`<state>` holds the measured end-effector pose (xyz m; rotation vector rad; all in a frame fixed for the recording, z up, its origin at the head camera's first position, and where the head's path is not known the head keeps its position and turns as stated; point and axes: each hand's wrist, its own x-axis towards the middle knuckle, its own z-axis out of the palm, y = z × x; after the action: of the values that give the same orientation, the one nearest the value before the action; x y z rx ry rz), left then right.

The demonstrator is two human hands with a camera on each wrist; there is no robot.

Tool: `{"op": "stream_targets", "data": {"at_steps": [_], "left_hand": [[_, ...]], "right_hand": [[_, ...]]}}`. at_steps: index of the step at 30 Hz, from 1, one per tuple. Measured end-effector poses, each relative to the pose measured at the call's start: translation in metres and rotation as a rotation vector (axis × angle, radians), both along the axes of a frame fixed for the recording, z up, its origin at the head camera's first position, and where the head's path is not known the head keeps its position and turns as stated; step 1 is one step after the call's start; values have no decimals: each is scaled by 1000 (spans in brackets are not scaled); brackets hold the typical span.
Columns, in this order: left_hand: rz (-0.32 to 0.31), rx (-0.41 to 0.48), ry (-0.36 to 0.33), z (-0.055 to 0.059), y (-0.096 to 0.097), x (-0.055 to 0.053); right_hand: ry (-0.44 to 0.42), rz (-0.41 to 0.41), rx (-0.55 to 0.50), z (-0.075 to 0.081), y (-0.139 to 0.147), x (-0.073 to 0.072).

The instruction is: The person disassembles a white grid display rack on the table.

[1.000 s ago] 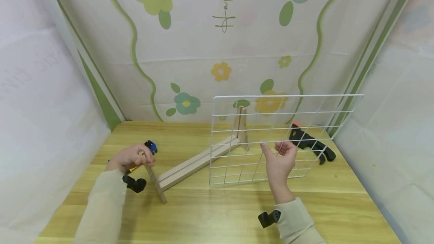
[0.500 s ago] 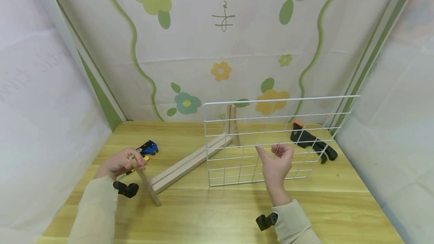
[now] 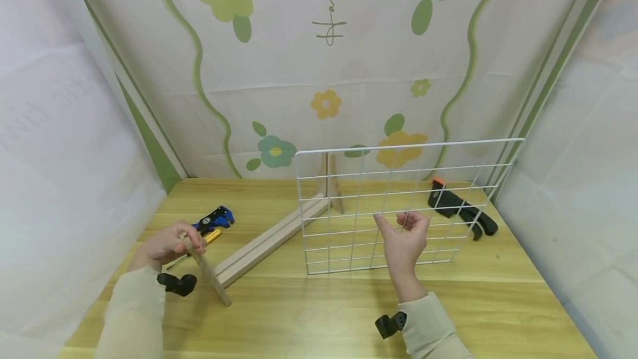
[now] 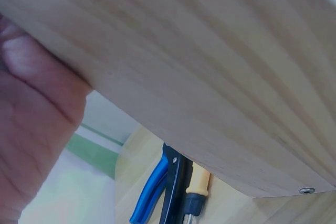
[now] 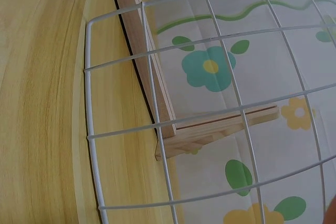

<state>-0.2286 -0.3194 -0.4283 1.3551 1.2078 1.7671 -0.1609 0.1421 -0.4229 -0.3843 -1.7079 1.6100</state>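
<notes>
My left hand (image 3: 166, 245) grips the upper end of a flat wooden end board (image 3: 213, 281). In the left wrist view that board (image 4: 173, 72) fills most of the picture, hiding the fingertips. A grooved wooden rail (image 3: 274, 241) joins it to a second upright end board (image 3: 336, 193) with a slot, farther back. My right hand (image 3: 406, 251) holds a white wire grid panel (image 3: 411, 147), thumb and curled fingers at its wires. The grid stands upright and tilted, in front of the rail's far end. Seen from the right wrist, the slotted board (image 5: 220, 132) shows through the wires; whether they touch, I cannot tell.
Behind my left hand lie a blue and black wire stripper (image 3: 216, 219) and a screwdriver with a yellow handle (image 3: 212, 236). A black two-handled tool with an orange tip (image 3: 456, 206) lies at the right. Floral cloth (image 3: 374, 71) encloses the wooden table (image 3: 349, 314).
My left hand has shifted the wooden stand left and slightly nearer to me, uncovering more of the wire stripper and screwdriver. The grid's upper left corner has moved left in my right hand.
</notes>
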Motion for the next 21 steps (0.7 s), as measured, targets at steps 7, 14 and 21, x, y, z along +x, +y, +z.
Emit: {"op": "stream_targets", "data": {"at_steps": [7, 14, 21], "left_hand": [[2, 28, 5, -1, -8, 5], [49, -4, -52, 1, -16, 12], [63, 7, -30, 2, -24, 14]], "right_hand": [[3, 11, 11, 1, -1, 0], [10, 29, 35, 3, -1, -2], [10, 17, 52, 3, -1, -8]]}}
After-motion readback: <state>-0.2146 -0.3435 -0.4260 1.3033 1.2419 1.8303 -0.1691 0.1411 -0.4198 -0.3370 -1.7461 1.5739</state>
